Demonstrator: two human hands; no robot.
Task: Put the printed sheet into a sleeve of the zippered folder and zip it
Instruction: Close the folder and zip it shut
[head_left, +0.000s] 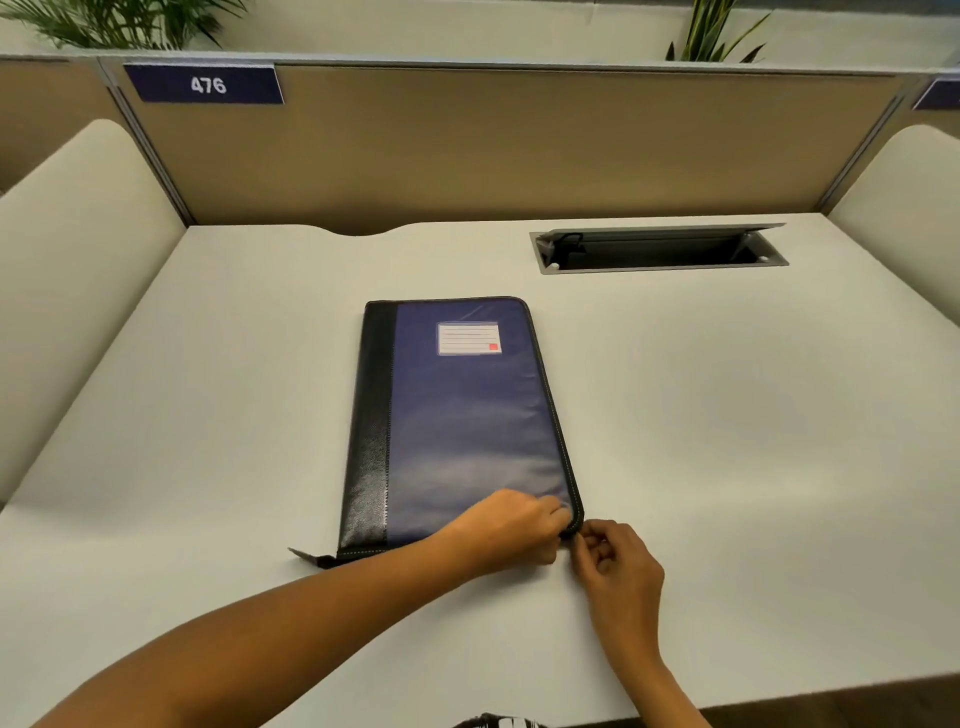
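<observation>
A blue zippered folder (457, 415) with a black spine strip and a white label lies closed on the white desk (727, 415). My left hand (511, 530) presses on its near right corner, fingers curled on the cover edge. Just beside it, my right hand (615, 566) pinches at the zipper at that same corner; the pull itself is hidden by my fingers. A black zipper tail (306, 556) sticks out at the near left corner. No printed sheet is visible.
A grey cable tray with its lid raised (660, 249) is sunk into the desk at the back right. Tan partition panels close off the back, one with a sign reading 476 (205, 84). Cream side dividers stand left and right.
</observation>
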